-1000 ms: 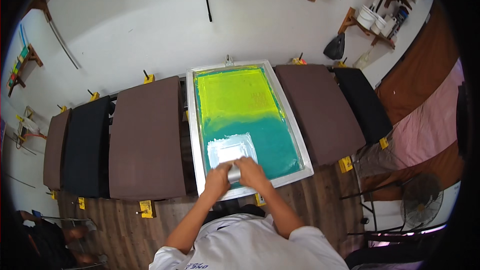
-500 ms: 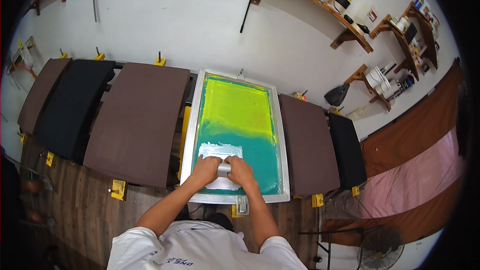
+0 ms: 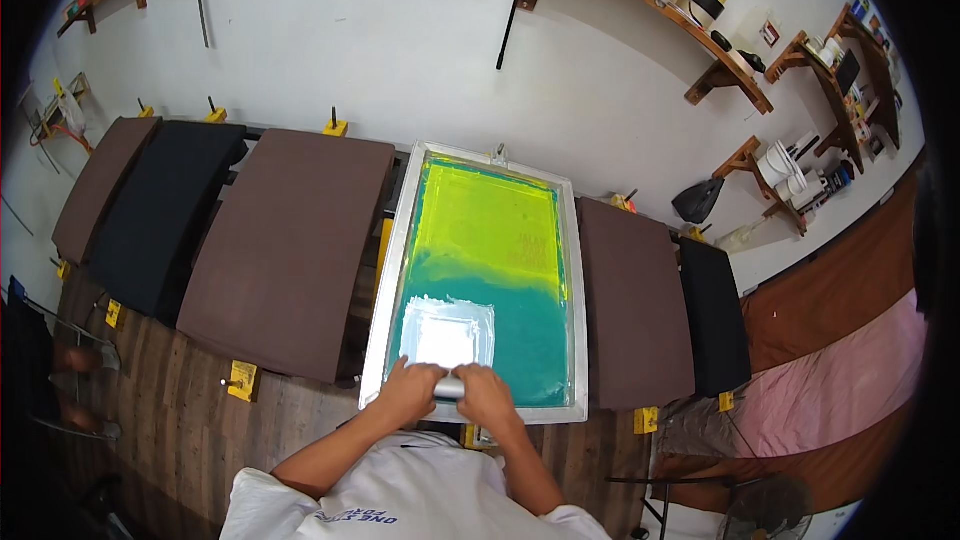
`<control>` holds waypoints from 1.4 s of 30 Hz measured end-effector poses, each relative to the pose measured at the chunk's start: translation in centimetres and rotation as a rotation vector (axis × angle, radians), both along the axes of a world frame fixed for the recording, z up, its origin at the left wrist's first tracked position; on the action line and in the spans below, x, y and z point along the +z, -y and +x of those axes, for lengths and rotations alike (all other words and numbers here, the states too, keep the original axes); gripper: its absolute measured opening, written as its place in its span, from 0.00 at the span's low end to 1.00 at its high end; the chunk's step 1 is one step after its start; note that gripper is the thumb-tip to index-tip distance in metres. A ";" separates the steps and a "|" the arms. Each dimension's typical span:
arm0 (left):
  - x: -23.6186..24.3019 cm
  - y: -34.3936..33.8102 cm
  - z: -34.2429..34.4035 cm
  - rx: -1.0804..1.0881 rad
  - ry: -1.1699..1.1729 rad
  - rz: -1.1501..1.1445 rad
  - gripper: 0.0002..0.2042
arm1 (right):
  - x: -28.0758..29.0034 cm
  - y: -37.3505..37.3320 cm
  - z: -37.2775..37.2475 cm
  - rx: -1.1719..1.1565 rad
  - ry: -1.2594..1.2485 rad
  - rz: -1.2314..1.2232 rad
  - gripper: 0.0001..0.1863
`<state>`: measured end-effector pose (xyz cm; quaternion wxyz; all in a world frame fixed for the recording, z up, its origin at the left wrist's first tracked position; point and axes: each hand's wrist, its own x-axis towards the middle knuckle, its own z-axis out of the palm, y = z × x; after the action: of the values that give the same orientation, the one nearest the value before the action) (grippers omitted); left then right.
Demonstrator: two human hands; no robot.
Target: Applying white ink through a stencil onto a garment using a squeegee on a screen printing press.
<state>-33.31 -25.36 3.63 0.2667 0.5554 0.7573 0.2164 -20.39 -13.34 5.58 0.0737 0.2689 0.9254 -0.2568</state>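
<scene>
Both my hands are closed on a silver squeegee [image 3: 450,387] near the front end of a screen-printing frame [image 3: 578,340]. My left hand [image 3: 408,390] grips its left end, and my right hand [image 3: 484,398] its right end. Behind the squeegee lies a square patch of white ink [image 3: 448,333] on the mesh. The mesh is yellow-green in its far half and teal green [image 3: 530,340] in the near half. The squeegee's blade is hidden under my hands.
Brown-covered boards [image 3: 290,250] and black-covered boards [image 3: 165,215] stand in a row on both sides of the frame. Yellow clamps [image 3: 241,381] stick out at their ends. Wooden shelves [image 3: 660,10] with tape rolls line the wall. A fan [image 3: 765,510] stands at lower right.
My hands have drawn the squeegee toward me, to the near end of the frame. More of the white ink patch now shows behind it. The view has shifted slightly.
</scene>
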 end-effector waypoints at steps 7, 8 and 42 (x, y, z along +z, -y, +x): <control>-2.8 -4.6 -4.0 0.103 -0.048 0.168 0.22 | -2.4 -4.1 -4.6 -0.015 -0.090 0.131 0.22; -3.5 -4.0 -3.4 0.108 -0.059 0.201 0.23 | -2.5 -3.5 -3.9 -0.013 -0.114 0.129 0.23; -1.8 -2.2 -2.2 0.053 0.067 0.154 0.34 | -3.6 -0.5 -2.2 -0.059 -0.150 0.171 0.25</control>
<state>-35.46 -23.19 1.81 0.2426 0.5466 0.7433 0.2997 -22.54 -12.81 1.94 -0.0264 0.2814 0.9386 -0.1981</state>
